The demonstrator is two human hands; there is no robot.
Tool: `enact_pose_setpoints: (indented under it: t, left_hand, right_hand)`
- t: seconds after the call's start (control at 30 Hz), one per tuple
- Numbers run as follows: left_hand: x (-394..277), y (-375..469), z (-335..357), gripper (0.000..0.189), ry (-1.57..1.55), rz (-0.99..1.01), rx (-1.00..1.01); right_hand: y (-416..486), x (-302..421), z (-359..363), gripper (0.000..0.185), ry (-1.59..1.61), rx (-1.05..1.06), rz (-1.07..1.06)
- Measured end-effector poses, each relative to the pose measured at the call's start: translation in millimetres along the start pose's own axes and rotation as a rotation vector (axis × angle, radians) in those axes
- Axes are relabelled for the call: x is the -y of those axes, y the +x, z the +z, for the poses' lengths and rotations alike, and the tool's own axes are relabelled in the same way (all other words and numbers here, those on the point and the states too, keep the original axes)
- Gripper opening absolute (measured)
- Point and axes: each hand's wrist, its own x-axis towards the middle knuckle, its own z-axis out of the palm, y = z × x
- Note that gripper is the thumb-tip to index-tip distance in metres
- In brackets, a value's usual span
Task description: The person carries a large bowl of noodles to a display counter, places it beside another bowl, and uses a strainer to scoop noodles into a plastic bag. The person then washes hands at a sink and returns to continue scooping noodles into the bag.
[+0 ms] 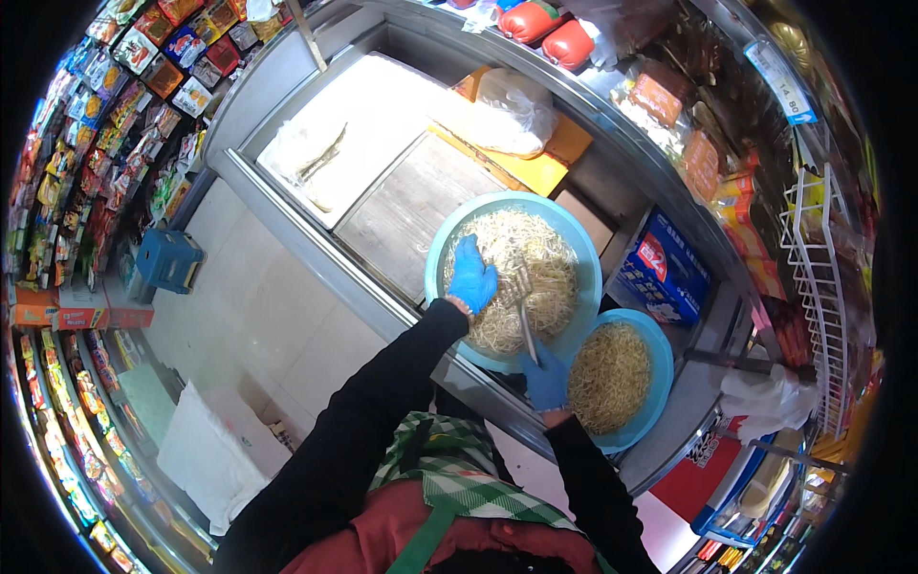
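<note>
A large light-blue plastic basin (591, 273) of bean sprouts (549, 255) sits before me. My left hand (472, 271), in a blue glove, lies over the sprouts on the basin's left side, its thumb apart from the fingers and nothing visible between them. My right hand (543, 380), gloved in blue too, grips the handle of a metal fork-like tool (526, 326) at the near rim. The tool's pronged head rests among the sprouts, partly blurred. Beside my right hand stands a smaller light-blue basin (663, 373) full of yellowish sprouts (609, 377).
Around the basins is a metal-framed display case (323, 247). It holds a white foam box (380, 93), a yellow carton (527, 166) under a plastic bag (515, 107), and a blue printed box (663, 265). A white wire rack (817, 308) stands right. Packaged-goods shelves (93, 107) line the left.
</note>
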Motion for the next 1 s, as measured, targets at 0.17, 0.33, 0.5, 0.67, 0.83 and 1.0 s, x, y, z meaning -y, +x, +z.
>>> enact_pose_setpoints:
  t: [0.17, 0.33, 0.5, 0.67, 0.83, 1.0]
  left_hand:
    - [47, -8, 25, 0.068, -0.525, -0.15, 0.062]
    - [94, -25, 45, 0.065, -0.186, -0.309, -0.029]
    - [63, -46, 18, 0.058, -0.157, -0.281, 0.078]
    - [8, -73, 22, 0.065, 0.589, 0.142, 0.178]
    - [8, -66, 16, 0.06, 0.729, 0.491, 0.223]
    - [10, -14, -2, 0.056, 1.063, 0.438, 0.448]
  right_hand:
    - [-39, 27, -7, 0.051, -0.69, -0.246, -0.293]
    - [-47, 33, -2, 0.053, -0.841, -0.231, -0.4]
    - [-78, 33, -22, 0.052, -0.823, -0.225, -0.256]
    - [-67, 35, -20, 0.042, -0.281, -0.104, -0.176]
    - [-66, 35, -33, 0.043, -0.455, -0.239, -0.063]
    - [-20, 29, -26, 0.042, -0.262, -0.177, -0.041]
